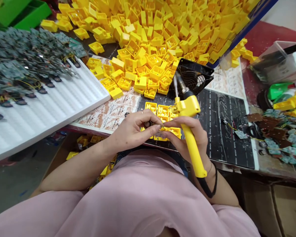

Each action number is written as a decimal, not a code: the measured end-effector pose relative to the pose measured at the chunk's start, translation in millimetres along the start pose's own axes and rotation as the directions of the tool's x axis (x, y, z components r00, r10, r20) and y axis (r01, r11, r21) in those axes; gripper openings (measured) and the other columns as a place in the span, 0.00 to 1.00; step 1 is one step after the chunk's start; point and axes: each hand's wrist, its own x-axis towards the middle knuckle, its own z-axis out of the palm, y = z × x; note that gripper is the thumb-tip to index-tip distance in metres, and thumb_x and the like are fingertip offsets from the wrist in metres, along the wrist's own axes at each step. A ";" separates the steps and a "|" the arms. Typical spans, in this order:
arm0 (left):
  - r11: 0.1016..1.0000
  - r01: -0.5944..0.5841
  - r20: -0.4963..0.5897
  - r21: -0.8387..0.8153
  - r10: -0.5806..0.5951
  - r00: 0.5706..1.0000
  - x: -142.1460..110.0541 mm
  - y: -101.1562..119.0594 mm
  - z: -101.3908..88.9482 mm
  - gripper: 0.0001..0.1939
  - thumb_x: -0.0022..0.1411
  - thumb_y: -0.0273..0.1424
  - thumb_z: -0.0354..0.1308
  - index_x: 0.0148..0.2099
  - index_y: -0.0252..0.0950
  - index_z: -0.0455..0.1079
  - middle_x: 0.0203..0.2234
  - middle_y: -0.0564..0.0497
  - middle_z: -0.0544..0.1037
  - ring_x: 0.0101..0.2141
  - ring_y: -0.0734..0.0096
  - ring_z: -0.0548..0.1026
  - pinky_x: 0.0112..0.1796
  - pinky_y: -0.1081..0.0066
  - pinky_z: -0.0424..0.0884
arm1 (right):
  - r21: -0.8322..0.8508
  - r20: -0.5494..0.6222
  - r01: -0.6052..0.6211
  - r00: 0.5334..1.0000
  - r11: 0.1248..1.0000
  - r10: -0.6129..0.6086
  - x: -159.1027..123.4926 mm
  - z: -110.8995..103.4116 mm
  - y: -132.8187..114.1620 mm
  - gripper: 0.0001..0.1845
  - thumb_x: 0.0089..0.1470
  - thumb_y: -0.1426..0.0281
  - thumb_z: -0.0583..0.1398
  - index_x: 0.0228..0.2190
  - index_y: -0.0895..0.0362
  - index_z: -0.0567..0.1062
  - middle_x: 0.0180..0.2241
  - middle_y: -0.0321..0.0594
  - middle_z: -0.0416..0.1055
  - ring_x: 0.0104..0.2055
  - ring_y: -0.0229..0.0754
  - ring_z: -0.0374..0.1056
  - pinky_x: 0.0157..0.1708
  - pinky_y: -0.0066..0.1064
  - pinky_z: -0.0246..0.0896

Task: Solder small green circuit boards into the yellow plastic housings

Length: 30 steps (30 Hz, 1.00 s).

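Observation:
My left hand [132,128] is closed in a pinch, thumb against forefinger, on a small dark part [148,124] whose kind I cannot make out. Opposite it, my right hand [201,136] brings its thumb and fingertips to the same spot. A yellow soldering gun [191,146] lies in the right hand, its metal tip and feed tube pointing away from me and its black cord hanging by the wrist. Below the fingers, several open yellow plastic cases [163,110] stand in rows on the black mat, partly hidden by my hands.
A large heap of yellow cases [148,42] covers the back. Behind the soldering gun stands a black fan [194,74]. On the left, a white foam tray [88,90] bears many wired circuit boards [14,69]. More boards [273,146] and a clear bin [273,62] are on the right.

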 end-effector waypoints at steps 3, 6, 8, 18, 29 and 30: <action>0.986 0.094 -0.013 -0.137 -0.097 0.995 -1.0 -2.4 0.8 0.09 0.66 0.37 0.70 0.42 0.37 0.80 0.34 0.51 0.83 0.32 0.72 0.79 0.33 0.74 0.75 | 0.077 -0.082 -0.045 0.995 0.996 0.052 -1.9 10.6 -3.0 0.18 0.64 0.72 0.70 0.51 0.47 0.73 0.40 0.30 0.81 0.36 0.38 0.83 0.41 0.29 0.83; 0.968 0.114 -0.138 -0.225 -0.147 0.979 -5.6 -6.2 4.4 0.15 0.66 0.42 0.71 0.46 0.37 0.78 0.38 0.49 0.85 0.33 0.71 0.82 0.32 0.74 0.78 | 0.079 -0.164 -0.105 0.980 0.991 0.117 -3.9 16.8 -3.6 0.17 0.64 0.72 0.70 0.50 0.47 0.73 0.40 0.30 0.79 0.36 0.38 0.83 0.42 0.30 0.83; 0.995 -0.077 -0.297 -0.064 0.055 0.953 -11.0 -9.2 8.0 0.07 0.70 0.34 0.67 0.48 0.39 0.78 0.41 0.48 0.86 0.38 0.70 0.84 0.39 0.72 0.81 | 0.041 -0.176 -0.082 0.980 0.996 0.088 -3.5 17.5 -3.0 0.19 0.63 0.74 0.70 0.50 0.48 0.73 0.39 0.29 0.79 0.35 0.38 0.83 0.41 0.29 0.82; 0.973 0.019 -0.092 -0.228 -0.041 0.995 -19.8 -32.8 10.4 0.16 0.69 0.33 0.64 0.57 0.41 0.81 0.40 0.47 0.86 0.42 0.65 0.85 0.44 0.67 0.82 | -0.130 -0.150 0.041 0.987 0.991 -0.061 -1.6 13.1 -2.1 0.20 0.64 0.76 0.68 0.52 0.47 0.71 0.35 0.28 0.80 0.33 0.39 0.82 0.39 0.30 0.82; 0.900 -0.275 -0.054 0.338 0.311 0.949 -6.1 -17.6 12.7 0.08 0.70 0.30 0.65 0.45 0.42 0.87 0.37 0.48 0.85 0.40 0.67 0.81 0.47 0.65 0.78 | -0.222 0.015 0.075 0.997 0.972 -0.074 -3.0 8.5 1.2 0.29 0.66 0.74 0.67 0.64 0.43 0.70 0.49 0.34 0.84 0.42 0.41 0.84 0.48 0.29 0.82; 0.884 -0.300 -0.021 0.358 0.329 0.944 -5.0 -16.6 10.5 0.08 0.70 0.30 0.65 0.45 0.43 0.87 0.36 0.49 0.84 0.40 0.67 0.81 0.47 0.65 0.77 | -0.220 0.028 0.076 0.997 0.972 -0.072 -3.7 8.0 2.6 0.30 0.67 0.73 0.67 0.65 0.43 0.70 0.51 0.35 0.84 0.43 0.41 0.84 0.48 0.29 0.82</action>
